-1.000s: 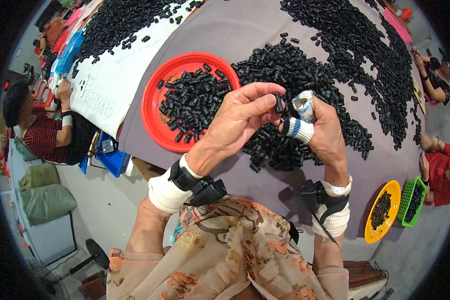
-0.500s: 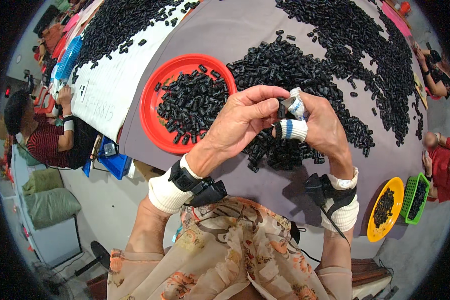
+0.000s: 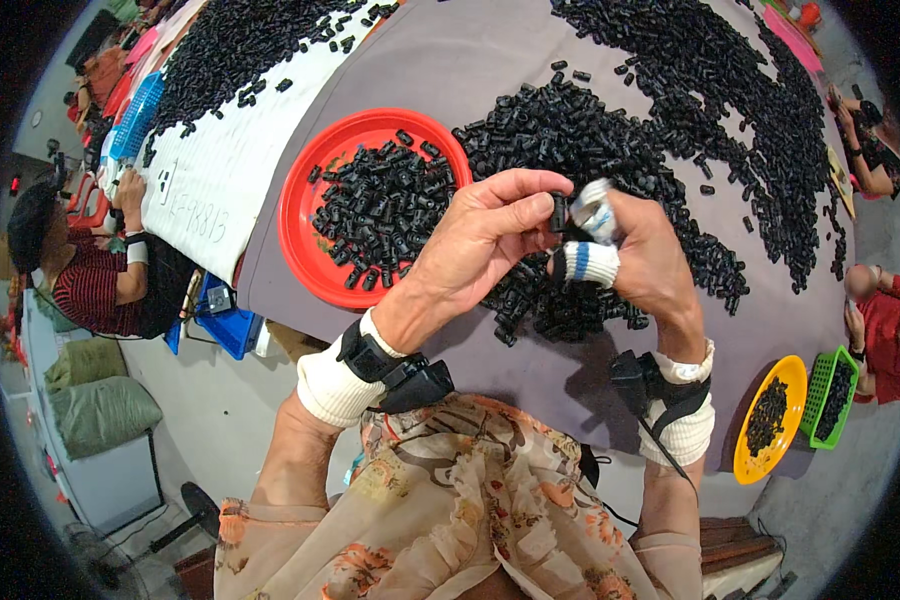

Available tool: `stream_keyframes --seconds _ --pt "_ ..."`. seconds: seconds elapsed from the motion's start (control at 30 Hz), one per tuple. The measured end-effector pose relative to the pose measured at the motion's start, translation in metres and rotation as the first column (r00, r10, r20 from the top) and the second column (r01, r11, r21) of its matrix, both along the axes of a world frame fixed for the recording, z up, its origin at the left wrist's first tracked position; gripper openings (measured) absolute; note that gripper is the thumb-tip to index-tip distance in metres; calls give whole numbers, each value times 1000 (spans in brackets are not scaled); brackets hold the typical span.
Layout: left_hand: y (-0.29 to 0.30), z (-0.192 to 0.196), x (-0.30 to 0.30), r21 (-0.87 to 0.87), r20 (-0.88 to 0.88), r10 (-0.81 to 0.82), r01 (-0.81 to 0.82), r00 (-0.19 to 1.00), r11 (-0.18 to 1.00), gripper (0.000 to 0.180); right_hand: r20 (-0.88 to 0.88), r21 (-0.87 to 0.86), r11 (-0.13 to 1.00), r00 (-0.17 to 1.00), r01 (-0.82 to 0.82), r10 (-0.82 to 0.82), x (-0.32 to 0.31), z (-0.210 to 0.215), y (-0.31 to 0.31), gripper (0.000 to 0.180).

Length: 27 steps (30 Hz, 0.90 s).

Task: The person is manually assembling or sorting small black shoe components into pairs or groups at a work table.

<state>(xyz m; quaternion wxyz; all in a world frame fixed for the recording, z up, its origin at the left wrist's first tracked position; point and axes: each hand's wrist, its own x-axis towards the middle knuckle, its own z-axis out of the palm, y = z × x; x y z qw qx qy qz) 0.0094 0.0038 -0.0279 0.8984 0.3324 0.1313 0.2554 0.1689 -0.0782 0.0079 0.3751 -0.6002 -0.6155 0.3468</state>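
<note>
My left hand [image 3: 485, 240] and my right hand [image 3: 642, 262] meet over the grey table [image 3: 480, 60], both pinching one small black plastic part [image 3: 559, 212] between their fingertips. White cloth tape with blue stripes wraps my right thumb and forefinger. Directly under the hands lies a heap of black plastic parts [image 3: 580, 160]. Left of the hands stands a round red tray [image 3: 310, 215] holding several of the same black parts [image 3: 380, 205]. Both wrists carry white bands with black devices.
More black parts spread over the far table and a white sheet [image 3: 220, 170] at the left. A seated person [image 3: 90, 270] works at the left, other people [image 3: 875, 320] at the right. A yellow bowl [image 3: 775, 420] and green basket [image 3: 832, 395] hold parts lower right.
Both hands stay together on the small black part, turning it slightly between the fingertips. The camera view has shifted a little.
</note>
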Motion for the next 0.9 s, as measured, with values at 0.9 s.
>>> stream_keyframes --seconds 0.9 --pt "-6 7 2 -30 -63 51 -53 997 998 32 -5 152 978 989 146 -147 -10 11 -2 41"
